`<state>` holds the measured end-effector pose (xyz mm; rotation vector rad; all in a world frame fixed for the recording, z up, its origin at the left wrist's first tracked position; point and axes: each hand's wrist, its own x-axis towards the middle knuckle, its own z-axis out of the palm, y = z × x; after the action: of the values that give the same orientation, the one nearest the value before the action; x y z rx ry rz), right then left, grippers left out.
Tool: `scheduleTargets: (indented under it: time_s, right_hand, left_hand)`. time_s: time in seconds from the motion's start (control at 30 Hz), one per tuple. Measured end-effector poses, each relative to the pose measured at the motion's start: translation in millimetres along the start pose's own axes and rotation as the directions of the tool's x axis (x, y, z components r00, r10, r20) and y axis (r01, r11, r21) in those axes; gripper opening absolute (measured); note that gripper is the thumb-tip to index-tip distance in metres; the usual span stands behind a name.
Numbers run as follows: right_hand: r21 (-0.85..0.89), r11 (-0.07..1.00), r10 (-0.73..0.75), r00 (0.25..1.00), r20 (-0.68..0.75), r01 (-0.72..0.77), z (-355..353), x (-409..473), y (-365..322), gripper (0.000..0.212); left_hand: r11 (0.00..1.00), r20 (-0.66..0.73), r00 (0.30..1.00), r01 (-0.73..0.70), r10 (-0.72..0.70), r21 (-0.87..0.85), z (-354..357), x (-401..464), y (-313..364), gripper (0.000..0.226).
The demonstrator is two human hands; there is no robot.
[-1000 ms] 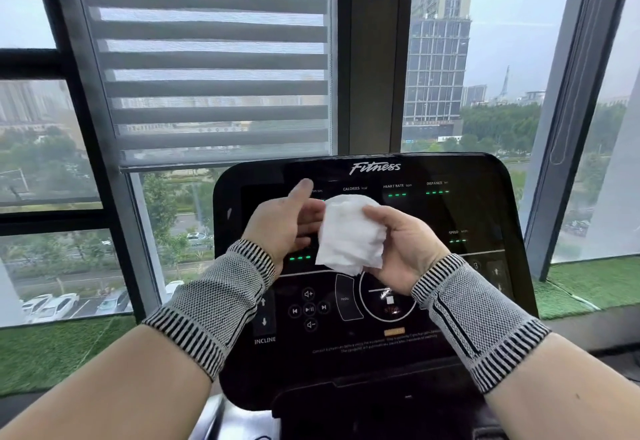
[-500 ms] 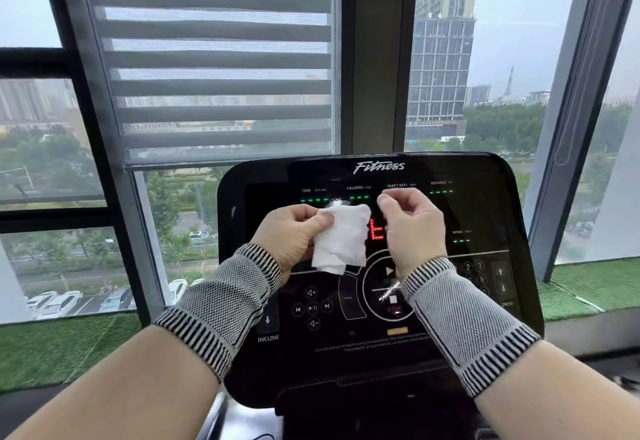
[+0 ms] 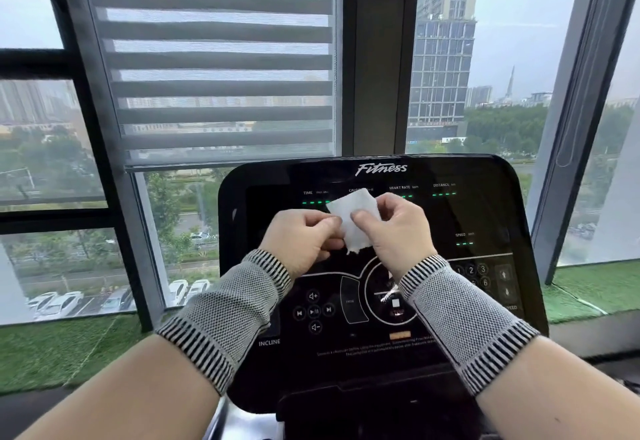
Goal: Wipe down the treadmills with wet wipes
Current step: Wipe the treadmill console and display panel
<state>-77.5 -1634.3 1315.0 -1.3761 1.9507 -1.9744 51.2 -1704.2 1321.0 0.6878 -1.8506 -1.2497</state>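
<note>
Holding the wet wipe [image 3: 353, 219] up w/ both hands, just in front of the treadmill console [image 3: 485, 218]. My left hand [image 3: 301, 237] pinches the wipe's left edge, fingers curled in, thumb on top. My right hand [image 3: 394, 228] pinches the right side, thumb and forefinger clamped on the cloth, other fingers curled. Wipe is white, folded small, hanging between the 2 hands at about the height of the green readout row; can't tell if it touches the screen. Console is black, "Fitness" logo at top, labels TIME, HEART RATE, DISTANCE, SPEED, INCLINE, digits 1, 2, 3, 6 on the right. Both wrists wear grey knit wristbands [image 3: 225, 315] w/ striped cuffs. Beyond: window blind [image 3: 214, 58], green turf strip [image 3: 52, 353] along the sill.
</note>
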Motion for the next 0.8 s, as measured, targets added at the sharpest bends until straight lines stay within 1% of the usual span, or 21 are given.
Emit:
scheduleTargets:
  time_s: [0.07,0.13,0.2,0.23,0.3,0.33,0.37,0.4,0.43,0.47,0.53,0.57,0.6,0.63,0.67,0.7,0.73,0.77,0.8]
  right_hand:
    - [0.165,0.982,0.069,0.989,0.129,-0.09,4,-2,-1,0.02]
    - [0.302,0.93,0.131,0.957,0.258,-0.208,4,-4,-2,0.019]
    - [0.393,0.859,0.178,0.911,0.371,-0.328,1,-3,-4,0.018]
    - [0.405,0.838,0.192,0.892,0.409,-0.366,0,-3,-3,0.017]
    - [0.372,0.845,0.217,0.882,0.419,-0.384,0,-3,-1,0.012]
    - [0.344,0.865,0.226,0.894,0.386,-0.367,0,-2,2,0.009]
    - [0.333,0.877,0.232,0.911,0.341,-0.348,-1,0,5,0.011]
    - [0.354,0.869,0.239,0.92,0.311,-0.345,-3,2,7,0.018]
    - [0.398,0.841,0.254,0.917,0.308,-0.366,-6,5,8,0.024]
    - [0.442,0.805,0.263,0.906,0.333,-0.396,-9,8,7,0.025]
    - [0.466,0.776,0.25,0.886,0.391,-0.425,-12,14,4,0.016]
    - [0.46,0.787,0.244,0.892,0.38,-0.411,-11,18,1,0.011]
    - [0.448,0.818,0.232,0.92,0.317,-0.36,-9,23,-1,0.007]
    - [0.389,0.879,0.212,0.958,0.195,-0.274,-7,31,-3,0.005]
    - [0.263,0.948,0.17,0.984,0.047,-0.177,-5,41,-5,0.007]
    - [0.092,0.991,0.1,0.991,-0.092,-0.092,-4,51,-8,0.011]
    - [-0.087,0.996,0.017,0.98,-0.199,-0.035,-4,61,-11,0.013]
    - [-0.224,0.975,-0.047,0.968,-0.247,-0.01,-2,71,-14,0.013]
    - [-0.312,0.95,-0.087,0.963,-0.254,0.003,1,80,-14,0.011]
  left_hand:
    - [0.997,0.05,0.998,0.036,-0.033,-0.061,4,-1,0,0.014]
    - [0.993,0.065,0.997,0.054,-0.047,-0.106,4,1,0,0.018]
    - [0.99,0.066,0.996,0.073,-0.065,-0.122,2,4,-1,0.02]
    - [0.99,0.06,0.996,0.076,-0.069,-0.119,2,6,-2,0.019]
    - [0.993,0.039,0.998,0.056,-0.052,-0.106,3,9,-3,0.011]
    - [0.994,0.033,0.999,0.038,-0.035,-0.1,5,11,-2,0.007]
    - [0.994,0.031,0.999,0.026,-0.022,-0.105,7,13,-1,0.004]
    - [0.994,0.034,0.999,0.016,-0.012,-0.11,9,16,0,0.003]
    - [0.994,0.04,0.999,0.005,-0.001,-0.108,10,19,2,0.003]
    - [0.996,0.044,0.999,-0.012,0.015,-0.083,12,22,4,0.004]
    - [0.997,0.036,0.997,-0.072,0.072,-0.004,13,28,7,0.006]
    - [0.993,0.014,0.994,-0.111,0.11,0.042,13,32,8,0.006]
    - [0.983,-0.011,0.988,-0.15,0.153,0.109,12,36,11,0.005]
    - [0.959,-0.033,0.979,-0.192,0.203,0.208,10,40,14,0.001]
    - [0.915,-0.061,0.965,-0.222,0.256,0.338,6,44,18,0.008]
    - [0.858,-0.088,0.95,-0.227,0.298,0.461,0,49,21,0.016]
    - [0.799,-0.116,0.936,-0.213,0.331,0.562,-8,53,23,0.022]
    - [0.745,-0.144,0.924,-0.185,0.354,0.64,-17,57,25,0.026]
    - [0.701,-0.168,0.913,-0.158,0.372,0.695,-26,62,25,0.029]
